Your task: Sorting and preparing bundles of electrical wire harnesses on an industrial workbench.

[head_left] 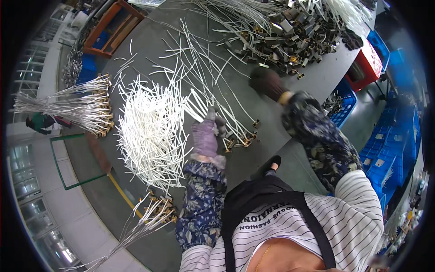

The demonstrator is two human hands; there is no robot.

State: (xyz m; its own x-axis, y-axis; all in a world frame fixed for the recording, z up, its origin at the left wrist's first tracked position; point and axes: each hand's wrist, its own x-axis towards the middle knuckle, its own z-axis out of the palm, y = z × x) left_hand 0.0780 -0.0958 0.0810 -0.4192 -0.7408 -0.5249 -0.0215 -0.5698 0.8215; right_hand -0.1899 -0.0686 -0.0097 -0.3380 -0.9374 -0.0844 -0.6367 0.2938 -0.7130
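Note:
My left hand (206, 136), in a purple-grey glove, is closed around a few short white tubes (195, 104) that stick out past the fingers. Right beside it lies a big heap of the same white tubes (152, 131). Loose thin wires with brass-coloured end pieces (244, 141) rest on the table just right of that hand. My right hand (268, 85), in a dark brown glove, is smeared by motion over the table, and its fingers cannot be made out. It is close to a pile of small dark metal box-shaped parts (290, 38) with wires.
Bundled wires with brass-coloured ends (86, 104) lie at the far left, and another bundle (156, 213) at the near left edge. Blue crates (385, 149) and a red box (364, 68) stand to the right. An orange wooden frame (111, 29) is at the back left.

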